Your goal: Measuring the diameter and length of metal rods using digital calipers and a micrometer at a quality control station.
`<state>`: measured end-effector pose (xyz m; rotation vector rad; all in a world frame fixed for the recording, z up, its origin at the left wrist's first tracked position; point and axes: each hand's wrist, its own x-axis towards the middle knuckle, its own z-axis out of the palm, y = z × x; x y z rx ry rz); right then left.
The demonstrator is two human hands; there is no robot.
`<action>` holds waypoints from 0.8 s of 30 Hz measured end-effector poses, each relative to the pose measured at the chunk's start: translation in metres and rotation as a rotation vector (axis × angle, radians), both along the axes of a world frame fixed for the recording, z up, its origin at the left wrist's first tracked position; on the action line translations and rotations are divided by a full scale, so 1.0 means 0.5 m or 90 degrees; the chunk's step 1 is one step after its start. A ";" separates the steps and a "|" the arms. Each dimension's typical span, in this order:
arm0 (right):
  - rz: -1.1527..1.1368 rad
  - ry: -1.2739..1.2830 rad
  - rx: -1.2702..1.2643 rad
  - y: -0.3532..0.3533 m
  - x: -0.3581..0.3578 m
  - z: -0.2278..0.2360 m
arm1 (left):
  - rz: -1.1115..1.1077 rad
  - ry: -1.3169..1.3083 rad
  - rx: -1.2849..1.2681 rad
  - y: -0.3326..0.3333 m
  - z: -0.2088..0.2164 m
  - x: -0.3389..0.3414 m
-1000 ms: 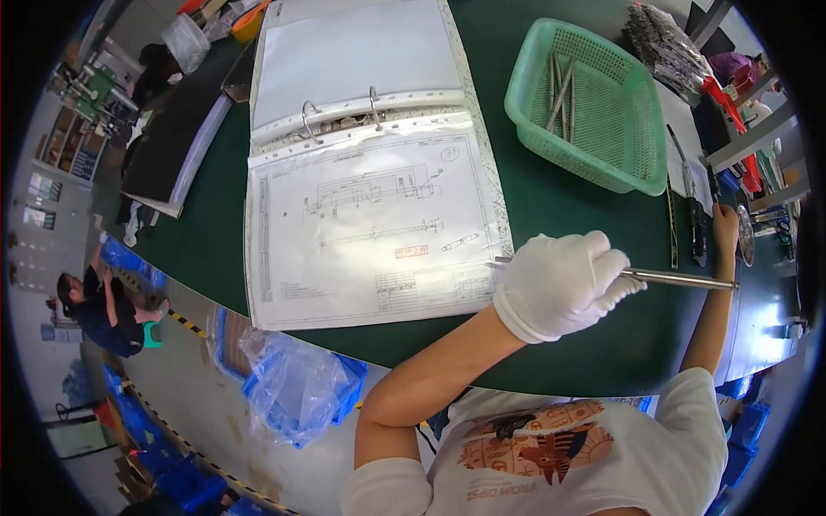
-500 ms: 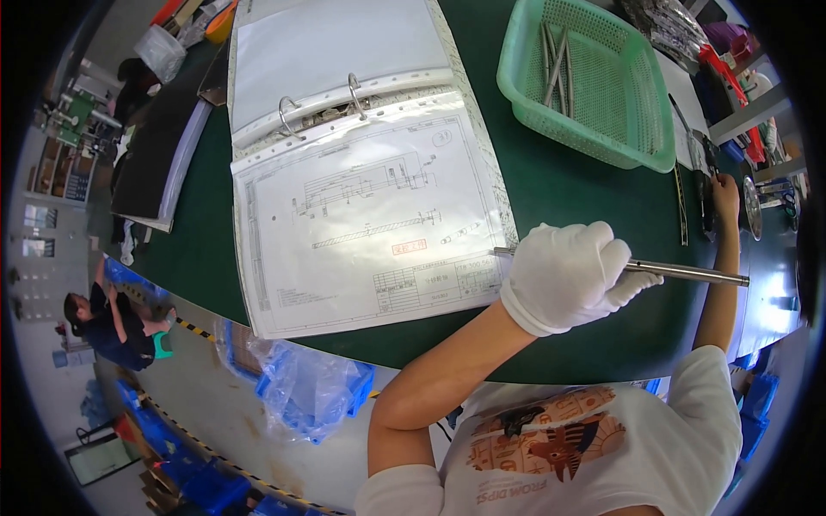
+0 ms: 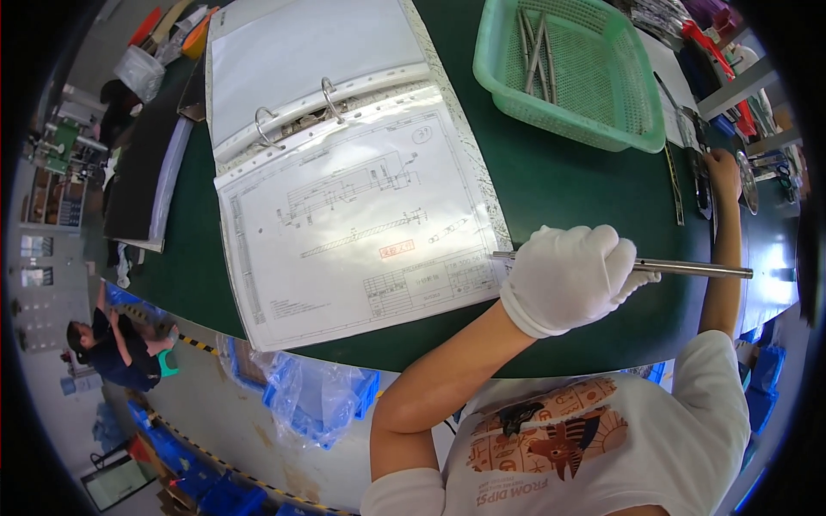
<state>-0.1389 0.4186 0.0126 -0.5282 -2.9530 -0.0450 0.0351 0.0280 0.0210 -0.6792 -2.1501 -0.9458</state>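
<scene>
Around the rod (image 3: pixel 693 268): binder (image 3: pixel 344 215), basket (image 3: pixel 568 125)

Holds a metal rod (image 3: pixel 701 269) in the white-gloved left grip (image 3: pixel 572 279), with the narrow end over the right edge of an open ring binder (image 3: pixel 318 64) and the thicker end pointing right across the dark green table (image 3: pixel 564 185). Has the bare right grip (image 3: pixel 724 176) beside a black tool (image 3: pixel 702 191), touching or just apart. Has a pale green basket (image 3: pixel 594 138) beyond, with several slim rods (image 3: pixel 535 56) inside, some crossed.
</scene>
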 end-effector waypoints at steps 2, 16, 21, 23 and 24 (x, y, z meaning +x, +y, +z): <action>0.068 0.240 0.032 -0.103 0.035 0.011 | 0.018 -0.003 0.024 0.006 -0.009 0.001; 1.023 0.350 -0.176 -0.599 0.192 0.037 | -0.080 0.066 0.083 0.024 -0.016 0.028; 0.901 0.554 -0.090 -0.631 0.179 0.028 | -0.084 0.051 0.076 0.030 -0.013 0.028; 0.836 0.551 -0.111 -0.633 0.161 0.031 | -0.082 0.039 0.055 0.028 -0.006 0.031; 0.827 0.465 -0.141 -0.628 0.154 0.025 | -0.075 0.027 0.031 0.023 -0.006 0.032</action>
